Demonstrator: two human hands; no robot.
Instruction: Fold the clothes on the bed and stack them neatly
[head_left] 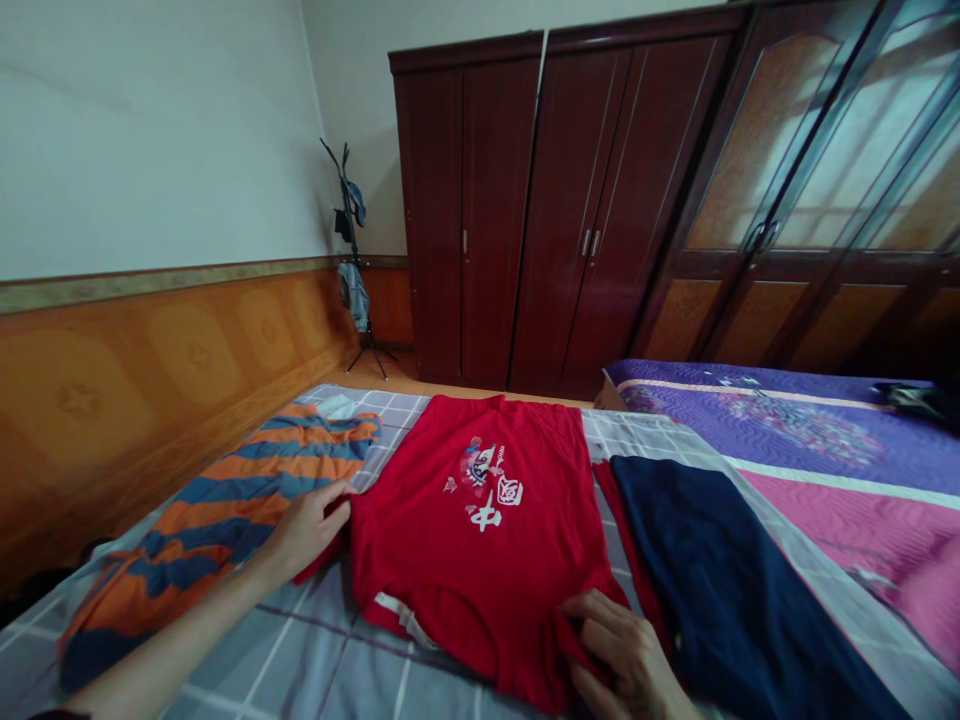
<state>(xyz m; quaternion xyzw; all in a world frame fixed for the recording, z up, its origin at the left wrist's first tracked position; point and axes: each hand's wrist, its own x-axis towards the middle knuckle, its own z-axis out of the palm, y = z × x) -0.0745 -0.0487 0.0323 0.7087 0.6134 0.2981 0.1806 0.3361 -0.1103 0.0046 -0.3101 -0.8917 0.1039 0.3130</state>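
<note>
A red T-shirt (420, 480) with a printed front lies spread on the grey checked bedding (300, 650), its neckline toward me. At its left edge, by the sleeve, my left hand (311, 530) pinches the cloth between thumb and fingers. My right hand (619, 645) grips the fabric near the shoulder on the right, fingers curled around a fold. Left of the T-shirt lies a crumpled orange and blue striped garment (247, 490). A dark navy garment (720, 570) lies on the right, with red cloth showing along its near side.
Beyond the bed stand dark red wardrobes (480, 210). A black coat rack (351, 220) with hanging items is in the corner by the wood-panelled wall (187, 340). Purple and pink bedding (780, 410) covers a surface on the right.
</note>
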